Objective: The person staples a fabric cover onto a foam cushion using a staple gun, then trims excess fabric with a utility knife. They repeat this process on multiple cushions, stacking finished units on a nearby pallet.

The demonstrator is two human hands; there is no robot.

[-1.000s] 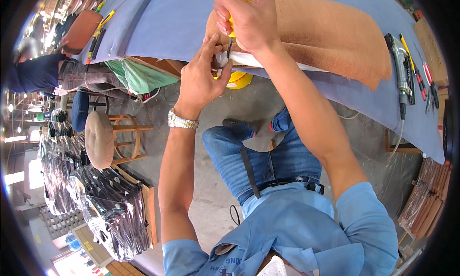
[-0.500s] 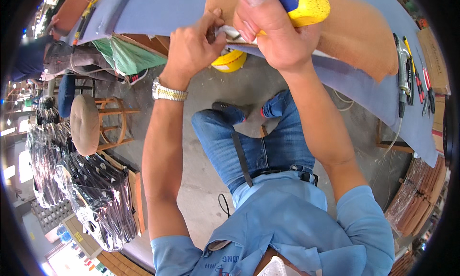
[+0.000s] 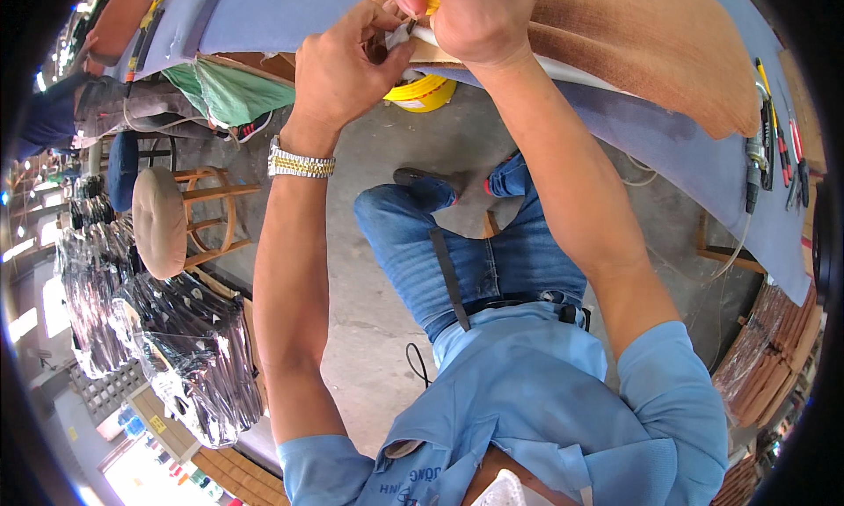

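A brown fabric-covered piece with a pale edge lies on the blue-grey covered table in front of me. At its near edge, my left hand pinches a bit of white material between thumb and fingers. My right hand is closed round a yellow-handled tool, most of which the hand hides. The tool's dark tip reaches the white material, close to my left fingertips. Below the table edge, between my forearms, shows a yellow round container.
The blue-grey table cover carries a metal air tool and red-handled pliers at right. A round stool and plastic-wrapped stacks stand at left. Green cloth hangs from the table, near another person's legs.
My right hand has moved left and toward the far edge, turning so that the tool's yellow and blue handle is mostly out of sight. My left hand has shifted slightly left.
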